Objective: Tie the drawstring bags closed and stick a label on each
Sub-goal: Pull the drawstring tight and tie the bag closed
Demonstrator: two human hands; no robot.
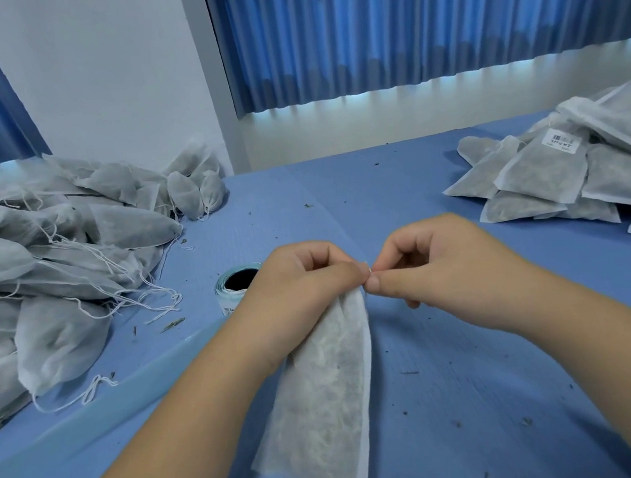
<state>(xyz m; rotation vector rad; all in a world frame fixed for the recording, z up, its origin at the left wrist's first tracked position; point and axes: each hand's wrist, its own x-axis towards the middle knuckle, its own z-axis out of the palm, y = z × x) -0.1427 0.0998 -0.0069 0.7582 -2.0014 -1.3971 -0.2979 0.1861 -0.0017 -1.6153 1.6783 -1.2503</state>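
A white mesh drawstring bag (326, 394) filled with dried herbs lies lengthwise on the blue table, its mouth pointing away from me. My left hand (300, 285) grips the gathered neck of the bag. My right hand (425, 264) pinches the thin white drawstring right at the neck, thumb and fingertip touching the left hand's fingertips. Most of the string is hidden between the fingers. A roll of labels (236, 283) on pale blue backing stands just left of my left hand.
A heap of untied bags (40, 267) with loose strings covers the left side of the table. A stack of flat bags (581, 167) sits at the right, one showing a barcode label (563, 141). Herb crumbs dot the blue tablecloth (467, 399). Blue curtains hang behind.
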